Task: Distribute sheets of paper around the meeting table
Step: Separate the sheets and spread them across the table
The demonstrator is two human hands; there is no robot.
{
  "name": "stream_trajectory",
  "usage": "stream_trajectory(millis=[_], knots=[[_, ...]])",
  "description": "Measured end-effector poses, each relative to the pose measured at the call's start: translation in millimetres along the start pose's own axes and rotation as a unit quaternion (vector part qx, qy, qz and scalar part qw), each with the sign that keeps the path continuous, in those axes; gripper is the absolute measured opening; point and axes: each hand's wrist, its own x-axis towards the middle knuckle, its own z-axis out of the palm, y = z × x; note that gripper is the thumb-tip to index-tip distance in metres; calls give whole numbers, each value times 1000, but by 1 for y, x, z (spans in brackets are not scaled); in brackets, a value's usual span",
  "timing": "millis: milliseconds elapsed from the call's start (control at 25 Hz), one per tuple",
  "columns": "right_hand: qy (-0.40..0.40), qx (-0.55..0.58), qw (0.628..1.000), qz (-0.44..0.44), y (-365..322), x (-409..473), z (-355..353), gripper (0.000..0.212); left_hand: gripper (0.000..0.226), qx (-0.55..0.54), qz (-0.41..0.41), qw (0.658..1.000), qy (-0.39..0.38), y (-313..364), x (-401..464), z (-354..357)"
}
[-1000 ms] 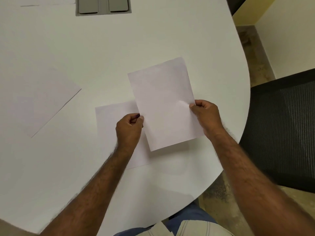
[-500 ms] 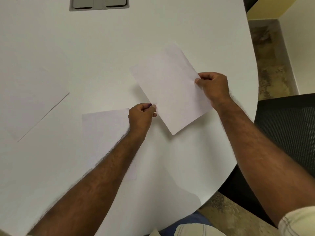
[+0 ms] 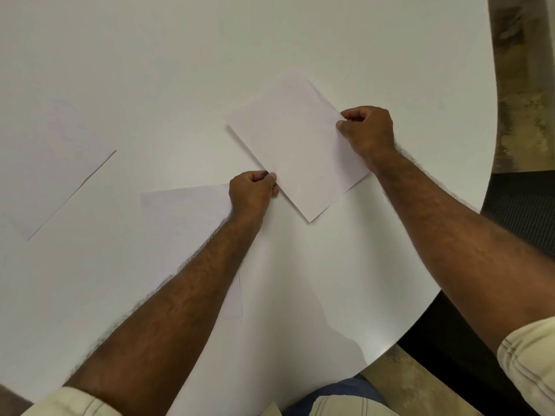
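A white sheet of paper [image 3: 295,145] is held low over the white meeting table [image 3: 210,55], turned at an angle. My left hand [image 3: 252,193] pinches its near-left edge, and my right hand [image 3: 368,130] pinches its right edge. A second sheet [image 3: 183,214] lies flat on the table under my left forearm, partly hidden by it. A third sheet [image 3: 57,166] lies at the far left of the table.
The table's curved edge [image 3: 468,250] runs down the right side. A black mesh chair [image 3: 522,211] stands just beyond it. Mottled brown floor [image 3: 522,85] shows at the upper right and along the bottom.
Both hands have carried the held sheet forward and to the right, turning it clockwise, off the second sheet. The grey panel at the table's far side has left the view.
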Motion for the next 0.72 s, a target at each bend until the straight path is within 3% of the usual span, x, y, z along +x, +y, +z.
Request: stream_trajectory(millis=[440, 720], knots=[[38, -63, 996, -42, 4, 2, 14, 34, 29, 64, 18, 998, 12, 5, 7, -15], [104, -142, 969, -173, 1, -43, 24, 32, 24, 98, 65, 992, 41, -7, -21, -70]])
